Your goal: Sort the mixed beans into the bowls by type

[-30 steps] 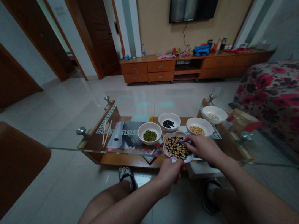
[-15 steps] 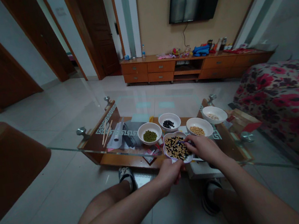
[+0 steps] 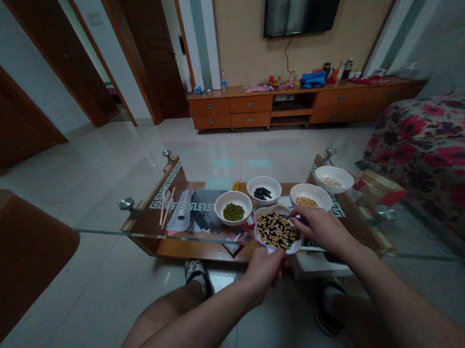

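Note:
My left hand grips the near rim of a white bowl of mixed beans, dark and tan together. My right hand pinches a thin dark utensil whose tip is over the beans. Behind the mixed bowl stand a bowl of green beans on the left and a bowl of black beans in the middle. On the right are a bowl of tan beans and a bowl of pale pieces.
The bowls are on a glass table. Wooden chopsticks and papers lie left of them. A cardboard box is at the right, beside a flowered sofa. A low cabinet stands by the far wall.
My right hand has shifted slightly, and the utensil has moved up and a little to the right over the mixed beans. My left hand stays on the rim.

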Motion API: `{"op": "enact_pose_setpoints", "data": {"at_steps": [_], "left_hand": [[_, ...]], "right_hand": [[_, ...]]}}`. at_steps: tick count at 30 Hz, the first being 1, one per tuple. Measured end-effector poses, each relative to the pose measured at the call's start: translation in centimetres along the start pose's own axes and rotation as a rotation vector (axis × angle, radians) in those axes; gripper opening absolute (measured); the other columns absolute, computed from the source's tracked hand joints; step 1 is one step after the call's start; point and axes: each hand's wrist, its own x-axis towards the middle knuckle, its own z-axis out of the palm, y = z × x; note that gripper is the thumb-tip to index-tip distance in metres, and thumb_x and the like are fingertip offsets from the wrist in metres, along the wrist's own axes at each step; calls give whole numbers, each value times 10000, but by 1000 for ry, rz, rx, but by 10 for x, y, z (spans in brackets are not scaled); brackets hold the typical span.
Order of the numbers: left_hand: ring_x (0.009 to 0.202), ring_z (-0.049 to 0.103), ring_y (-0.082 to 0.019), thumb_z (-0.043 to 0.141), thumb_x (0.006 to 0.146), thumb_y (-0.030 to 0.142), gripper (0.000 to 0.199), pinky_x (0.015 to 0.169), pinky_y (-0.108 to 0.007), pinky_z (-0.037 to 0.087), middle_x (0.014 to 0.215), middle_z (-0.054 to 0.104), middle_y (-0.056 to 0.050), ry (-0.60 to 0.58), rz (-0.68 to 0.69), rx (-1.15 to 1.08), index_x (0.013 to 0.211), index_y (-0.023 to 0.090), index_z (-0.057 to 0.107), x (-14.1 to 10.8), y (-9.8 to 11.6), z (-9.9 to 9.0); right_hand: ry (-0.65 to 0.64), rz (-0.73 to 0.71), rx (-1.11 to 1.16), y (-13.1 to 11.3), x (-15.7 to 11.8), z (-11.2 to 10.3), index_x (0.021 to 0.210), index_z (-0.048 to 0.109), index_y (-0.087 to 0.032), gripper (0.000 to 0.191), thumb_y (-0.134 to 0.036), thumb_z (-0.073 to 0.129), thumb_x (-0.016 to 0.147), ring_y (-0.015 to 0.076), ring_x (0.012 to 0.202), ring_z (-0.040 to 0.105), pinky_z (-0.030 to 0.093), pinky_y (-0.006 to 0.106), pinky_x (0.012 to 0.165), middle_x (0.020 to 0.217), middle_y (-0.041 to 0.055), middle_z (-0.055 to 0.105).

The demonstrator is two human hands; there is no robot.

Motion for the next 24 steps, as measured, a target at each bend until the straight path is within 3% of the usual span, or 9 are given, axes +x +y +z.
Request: {"op": "enact_pose_setpoints", "data": {"at_steps": [4, 14, 18, 24], "left_hand": [[350, 323, -81, 471, 787, 240, 175, 329, -191, 206, 437, 387, 51, -10, 7, 12, 631, 175, 517, 0, 0, 0], [360, 324, -74, 494, 785, 273, 173, 344, -188, 211, 461, 408, 48, -18, 8, -2, 642, 177, 511, 4, -6, -1], [355, 324, -77, 490, 776, 275, 169, 339, -191, 209, 457, 408, 47, -15, 13, -2, 641, 176, 516, 6, -8, -1], [352, 317, -77, 490, 779, 280, 174, 338, -191, 201, 449, 401, 51, -21, 19, 2, 644, 174, 518, 8, -9, -1]], "right_hand": [[77, 32, -7, 5, -1, -6, 990, 654, -235, 263, -386, 460, 897, 188, 790, 641, 398, 247, 635, 872, 55, 711], [387, 387, -193, 15, -6, -18, 1031, 659, -215, 341, -432, 426, 909, 204, 661, 615, 336, 267, 551, 780, 89, 697], [423, 453, -213, 15, -6, -18, 1041, 661, -216, 365, -455, 422, 905, 212, 652, 613, 349, 279, 562, 766, 90, 690], [394, 425, -162, 11, -5, -15, 1035, 659, -215, 359, -458, 433, 899, 208, 670, 618, 361, 272, 577, 771, 91, 692]]}}
